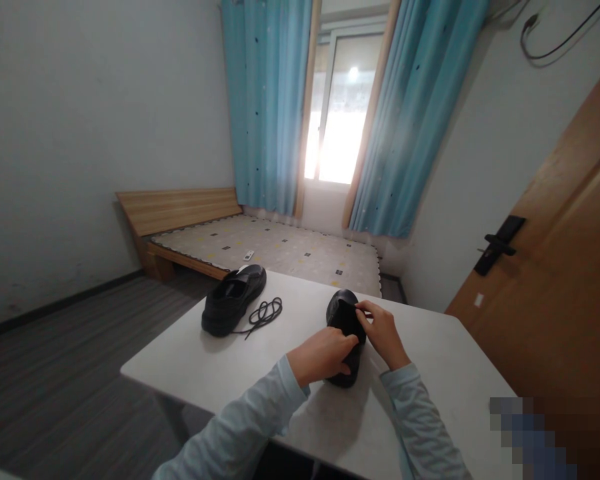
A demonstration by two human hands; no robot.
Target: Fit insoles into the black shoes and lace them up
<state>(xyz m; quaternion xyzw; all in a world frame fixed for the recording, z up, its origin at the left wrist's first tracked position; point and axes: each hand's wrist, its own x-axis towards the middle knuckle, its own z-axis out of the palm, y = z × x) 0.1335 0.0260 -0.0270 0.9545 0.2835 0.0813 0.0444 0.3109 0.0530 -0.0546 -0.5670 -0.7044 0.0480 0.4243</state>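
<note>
A black shoe stands on the white table in front of me, toe pointing away. My left hand is closed on it from the left, its fingers over the raised black tongue. At the shoe's right edge, the fingertips of my right hand are pinched together. A thin dark strand, apparently a shoelace, shows between them; most of it is hidden. The second black shoe sits farther left, with a loosely bundled dark shoelace on the table beside it.
Behind the table is a bed with a patterned mattress and a small white object on it. Blue curtains flank a bright window. To the right is a wooden door with a black handle.
</note>
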